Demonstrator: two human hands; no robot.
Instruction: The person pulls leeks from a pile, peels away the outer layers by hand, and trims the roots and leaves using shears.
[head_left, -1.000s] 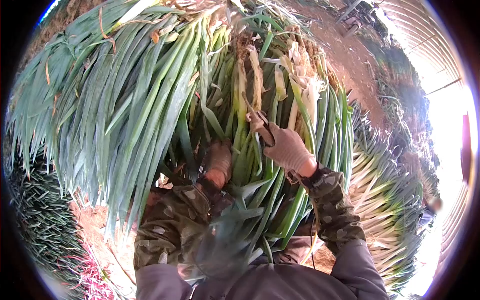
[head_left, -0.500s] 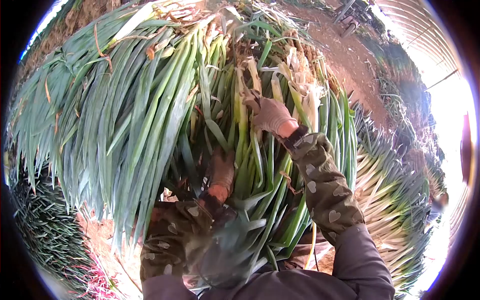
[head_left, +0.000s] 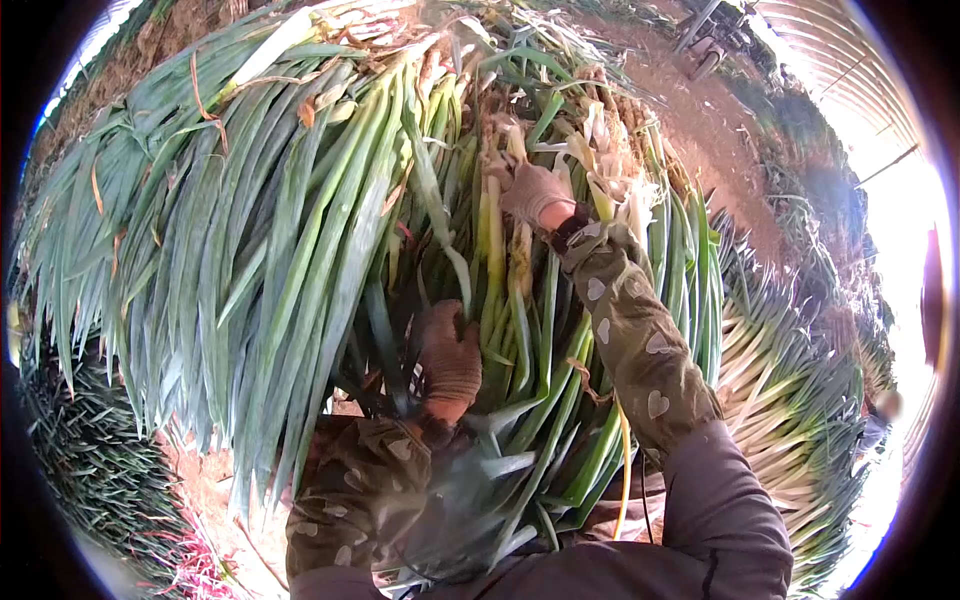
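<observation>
Long green-leaved stalks like scallions or leeks [head_left: 310, 200] lie in a big heap, pale root ends at the top and leaves hanging toward me. My gloved left hand [head_left: 448, 355] is low in the middle, its fingers curled at a green leaf among the stalks. Higher up, my gloved right hand [head_left: 533, 192] is closed around pale stalk bases near the root ends. Dry, peeling husks [head_left: 605, 150] lie just right of it. The tips of the right fingers are partly hidden by the stalks.
More stalks with white stems [head_left: 765, 400] are laid in a row at the right. Dark green leaves [head_left: 95, 460] fill the lower left, beside pink-red strands [head_left: 200, 560]. A wheeled object [head_left: 706, 58] stands on bare soil at the upper right. A distant person [head_left: 876, 422] is at the right edge.
My right hand has moved slightly up and left, toward the root ends. My left hand has shifted a little right, with more of its back showing. Nearby leaves have shifted.
</observation>
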